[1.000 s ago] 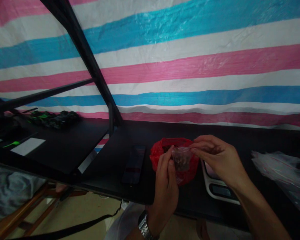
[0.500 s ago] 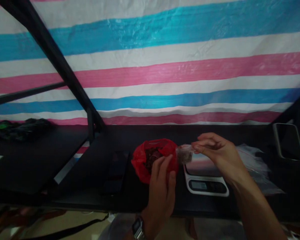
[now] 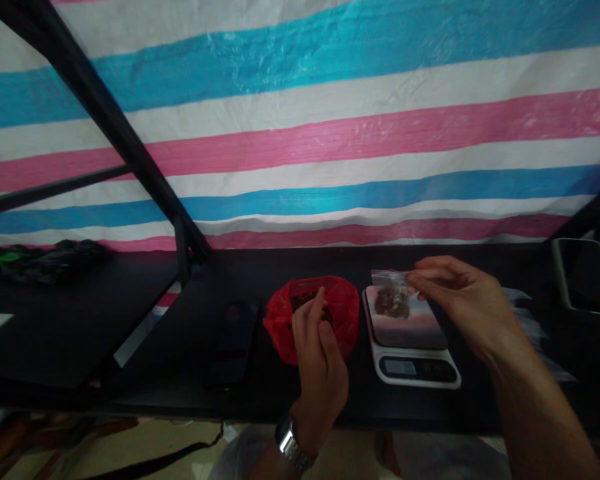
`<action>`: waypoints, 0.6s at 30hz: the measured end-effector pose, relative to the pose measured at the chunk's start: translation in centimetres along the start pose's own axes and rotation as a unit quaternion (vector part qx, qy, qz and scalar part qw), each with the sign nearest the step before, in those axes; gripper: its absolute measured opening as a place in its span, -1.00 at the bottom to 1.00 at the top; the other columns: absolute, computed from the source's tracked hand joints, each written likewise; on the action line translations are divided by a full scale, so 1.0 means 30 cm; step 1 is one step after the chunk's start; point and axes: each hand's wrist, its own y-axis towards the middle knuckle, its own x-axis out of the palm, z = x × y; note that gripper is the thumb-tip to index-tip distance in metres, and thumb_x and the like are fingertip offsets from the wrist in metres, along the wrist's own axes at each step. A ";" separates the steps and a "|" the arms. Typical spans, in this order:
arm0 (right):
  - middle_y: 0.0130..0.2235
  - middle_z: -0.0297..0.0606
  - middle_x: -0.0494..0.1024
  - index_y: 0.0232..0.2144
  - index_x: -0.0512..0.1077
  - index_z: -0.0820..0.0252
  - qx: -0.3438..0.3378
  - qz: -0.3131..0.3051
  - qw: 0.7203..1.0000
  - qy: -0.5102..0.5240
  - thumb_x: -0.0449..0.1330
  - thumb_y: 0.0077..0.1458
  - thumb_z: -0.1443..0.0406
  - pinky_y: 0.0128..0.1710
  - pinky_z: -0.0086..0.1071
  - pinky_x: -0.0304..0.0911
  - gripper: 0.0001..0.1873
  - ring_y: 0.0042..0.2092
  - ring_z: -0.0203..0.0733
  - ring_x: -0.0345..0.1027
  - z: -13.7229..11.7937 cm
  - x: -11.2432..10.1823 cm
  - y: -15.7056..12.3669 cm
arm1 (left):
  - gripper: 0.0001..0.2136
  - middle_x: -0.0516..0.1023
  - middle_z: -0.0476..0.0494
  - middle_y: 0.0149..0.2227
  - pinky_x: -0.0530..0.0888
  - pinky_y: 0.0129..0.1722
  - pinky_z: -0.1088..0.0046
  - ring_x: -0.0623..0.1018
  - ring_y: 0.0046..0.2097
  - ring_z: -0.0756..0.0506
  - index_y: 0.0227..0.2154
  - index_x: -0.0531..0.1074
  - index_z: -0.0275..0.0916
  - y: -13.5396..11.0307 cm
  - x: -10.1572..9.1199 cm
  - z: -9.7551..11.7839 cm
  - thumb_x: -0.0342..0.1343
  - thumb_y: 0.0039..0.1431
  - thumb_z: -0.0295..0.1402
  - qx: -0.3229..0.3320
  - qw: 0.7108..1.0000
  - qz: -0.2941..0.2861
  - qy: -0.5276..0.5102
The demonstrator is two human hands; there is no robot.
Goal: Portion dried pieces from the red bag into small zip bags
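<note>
My right hand (image 3: 463, 297) pinches the top of a small clear bag (image 3: 393, 297) with dark bits in it, and the bag rests on the plate of a white kitchen scale (image 3: 413, 350). My left hand (image 3: 317, 350), with a metal watch on the wrist, reaches with its fingers drawn together into a red plastic bag (image 3: 345, 307) of dark bits just left of the scale. Whether those fingers hold any bits is hidden.
A dark flat device (image 3: 233, 340) lies left of the red bag on the black table (image 3: 260, 393). Clear plastic bags (image 3: 533, 327) lie right of the scale, a phone (image 3: 583, 273) stands at far right. A black frame post (image 3: 180, 250) rises at the left.
My right hand carried the small clear bag rightward from over the red bag onto the scale. My left hand let go of it and dipped into the red bag. The view shifted right.
</note>
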 end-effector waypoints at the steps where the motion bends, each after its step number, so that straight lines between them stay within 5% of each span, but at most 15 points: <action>1: -0.36 -0.25 0.74 -0.31 0.59 0.05 0.017 0.007 1.000 -0.012 0.62 -0.28 0.00 -0.32 -0.24 0.52 -0.50 -0.37 -0.08 0.59 0.018 -0.036 0.013 | -0.56 0.45 -0.27 0.12 0.43 0.19 0.23 0.47 0.14 -0.16 0.33 0.38 -0.15 -0.006 -0.004 0.001 -0.21 0.59 -0.21 0.017 1.000 0.006 0.009; 5: -0.40 -0.25 0.71 -0.30 0.61 0.09 0.073 -0.023 0.995 -0.071 0.58 -0.26 0.03 -0.34 -0.21 0.48 -0.52 -0.41 -0.08 0.56 0.109 -0.115 0.043 | -0.59 0.42 -0.25 0.09 0.47 0.13 0.30 0.48 0.13 -0.14 0.31 0.39 -0.14 -0.046 -0.029 0.005 -0.20 0.58 -0.28 0.110 0.993 0.003 0.037; 10: -0.37 -0.25 0.72 -0.33 0.62 0.09 0.021 -0.046 0.987 -0.155 0.42 -0.12 0.09 -0.26 -0.22 0.44 -0.70 -0.32 -0.05 0.57 0.163 -0.120 0.059 | -0.61 0.46 -0.25 0.05 0.54 0.04 0.41 0.53 0.09 -0.11 0.29 0.39 -0.17 -0.143 -0.060 0.011 -0.16 0.54 -0.34 0.203 0.974 -0.088 0.054; 12: -0.32 -0.24 0.72 -0.34 0.63 0.08 -0.013 0.000 0.984 -0.175 0.37 -0.08 0.08 -0.21 -0.20 0.43 -0.73 -0.28 -0.04 0.56 0.163 -0.130 0.069 | -0.61 0.51 -0.25 -0.01 0.58 -0.05 0.43 0.58 0.02 -0.12 0.25 0.43 -0.16 -0.212 -0.049 0.011 -0.15 0.52 -0.33 0.216 0.970 -0.102 0.046; 17: -0.35 -0.21 0.67 -0.28 0.63 0.11 -0.046 0.140 0.971 -0.187 0.31 0.02 0.03 -0.34 -0.25 0.37 -0.68 -0.35 -0.08 0.49 0.177 -0.178 0.099 | -0.71 0.59 -0.05 -0.32 0.55 -0.35 0.51 0.62 -0.35 -0.04 -0.07 0.54 0.00 -0.406 0.015 -0.037 0.01 0.38 -0.51 0.215 0.976 -0.032 0.026; 18: -0.39 -0.22 0.65 -0.26 0.63 0.13 -0.044 0.152 0.970 -0.186 0.29 0.05 0.02 -0.40 -0.27 0.34 -0.65 -0.39 -0.10 0.46 0.183 -0.186 0.103 | -0.80 0.57 -0.04 -0.39 0.53 -0.42 0.53 0.61 -0.41 -0.04 -0.12 0.54 -0.03 -0.433 0.021 -0.052 0.06 0.39 -0.44 0.212 0.974 -0.082 0.015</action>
